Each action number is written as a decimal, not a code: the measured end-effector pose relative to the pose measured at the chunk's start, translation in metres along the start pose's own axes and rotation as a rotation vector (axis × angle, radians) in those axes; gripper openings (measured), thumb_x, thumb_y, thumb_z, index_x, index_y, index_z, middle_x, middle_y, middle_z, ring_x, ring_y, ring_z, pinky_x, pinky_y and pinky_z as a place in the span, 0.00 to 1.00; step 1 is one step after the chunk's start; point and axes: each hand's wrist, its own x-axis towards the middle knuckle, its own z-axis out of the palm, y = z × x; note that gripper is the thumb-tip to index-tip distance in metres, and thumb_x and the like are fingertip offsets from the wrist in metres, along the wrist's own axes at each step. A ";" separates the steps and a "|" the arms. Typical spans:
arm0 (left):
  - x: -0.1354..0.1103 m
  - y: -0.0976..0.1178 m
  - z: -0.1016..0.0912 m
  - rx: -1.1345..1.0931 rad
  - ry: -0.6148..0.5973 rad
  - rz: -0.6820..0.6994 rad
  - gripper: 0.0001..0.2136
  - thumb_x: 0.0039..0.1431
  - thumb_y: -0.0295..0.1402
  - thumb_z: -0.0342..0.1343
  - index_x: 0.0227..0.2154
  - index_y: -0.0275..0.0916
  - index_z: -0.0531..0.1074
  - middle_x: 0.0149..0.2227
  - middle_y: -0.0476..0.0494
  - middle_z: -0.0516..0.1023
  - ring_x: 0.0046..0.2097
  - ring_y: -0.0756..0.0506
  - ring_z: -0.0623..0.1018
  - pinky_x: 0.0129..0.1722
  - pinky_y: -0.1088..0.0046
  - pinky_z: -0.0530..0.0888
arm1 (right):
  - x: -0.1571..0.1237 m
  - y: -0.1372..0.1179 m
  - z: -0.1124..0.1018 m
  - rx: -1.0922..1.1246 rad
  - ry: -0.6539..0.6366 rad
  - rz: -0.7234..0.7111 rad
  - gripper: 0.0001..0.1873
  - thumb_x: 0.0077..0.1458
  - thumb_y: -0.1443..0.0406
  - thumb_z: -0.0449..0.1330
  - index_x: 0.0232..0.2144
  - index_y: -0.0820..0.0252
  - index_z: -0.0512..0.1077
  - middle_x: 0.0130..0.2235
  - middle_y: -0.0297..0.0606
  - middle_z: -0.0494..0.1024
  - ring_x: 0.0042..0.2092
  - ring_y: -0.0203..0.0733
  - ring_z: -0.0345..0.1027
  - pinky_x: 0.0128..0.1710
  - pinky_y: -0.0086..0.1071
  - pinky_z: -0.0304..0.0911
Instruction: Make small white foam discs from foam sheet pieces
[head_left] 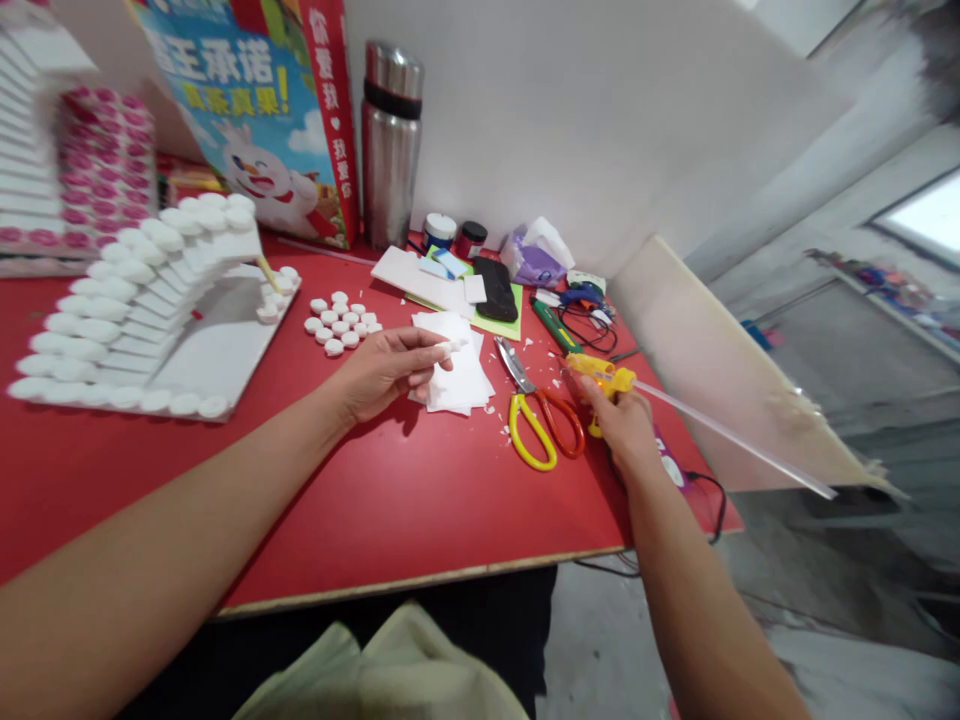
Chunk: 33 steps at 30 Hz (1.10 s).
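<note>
My left hand [386,368] is over the red table [360,500], fingers pinched on a small white foam piece [453,346] just above a stack of white foam sheets [459,375]. My right hand [624,425] is closed round a yellow glue gun [604,376] with a long clear glue stick [735,437] jutting out to the right. Scissors [536,405] with one yellow and one orange handle lie between my hands. A cluster of small white round caps [340,323] sits left of the sheets.
A white stepped foam model [142,310] edged with caps fills the left. At the back stand a colourful box [255,110], a steel flask [390,145], small jars [454,235], a black case [496,290], cables [589,315]. A tilted board [720,370] leans at the right.
</note>
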 end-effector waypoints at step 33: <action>-0.001 0.002 0.004 -0.045 0.107 0.003 0.15 0.44 0.34 0.77 0.30 0.31 0.81 0.27 0.46 0.79 0.20 0.58 0.63 0.19 0.80 0.70 | -0.055 -0.157 0.051 0.722 -0.565 -0.138 0.19 0.48 0.59 0.73 0.42 0.57 0.77 0.40 0.37 0.80 0.37 0.40 0.74 0.35 0.35 0.74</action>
